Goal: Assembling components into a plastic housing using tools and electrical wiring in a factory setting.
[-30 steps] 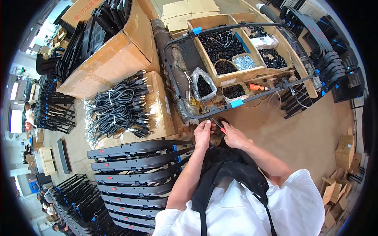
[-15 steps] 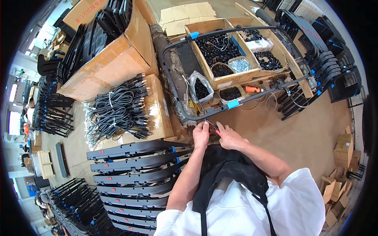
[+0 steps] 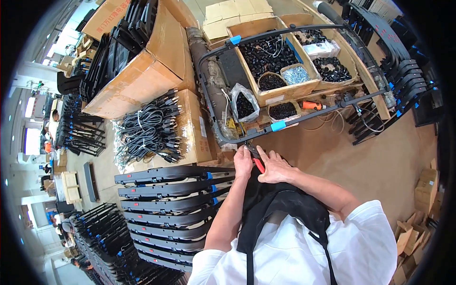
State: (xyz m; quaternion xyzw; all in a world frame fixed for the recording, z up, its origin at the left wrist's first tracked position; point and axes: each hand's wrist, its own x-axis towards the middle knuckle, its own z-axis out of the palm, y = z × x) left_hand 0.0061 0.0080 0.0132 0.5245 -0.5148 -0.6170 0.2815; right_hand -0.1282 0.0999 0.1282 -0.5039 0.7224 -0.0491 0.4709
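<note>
Red-handled pliers (image 3: 259, 166) are gripped in my right hand (image 3: 276, 167), their dark jaws just beyond my left fingertips. My left hand (image 3: 242, 163) is closed in a pinch beside those jaws. What it holds is too small to make out, though a thin cable (image 3: 241, 127) runs down toward it. Both hands are just below the near left corner of a black tubular frame (image 3: 256, 134), which has blue tape (image 3: 278, 126) on its near bar. The frame lies across the bench, around wooden parts boxes.
Black fittings (image 3: 266, 59) and silver screws (image 3: 295, 75) fill the boxes. A bag of black parts (image 3: 245, 105) and an orange-handled tool (image 3: 313, 105) lie nearby. Left are bundled black cables (image 3: 147, 130) on a carton and stacked black panels (image 3: 166, 191). Cartons (image 3: 426, 190) stand right.
The view has shifted slightly. The pliers have turned a little in my right hand, showing more of the red handle, and my right fingers have spread along them. My left hand keeps its pinch.
</note>
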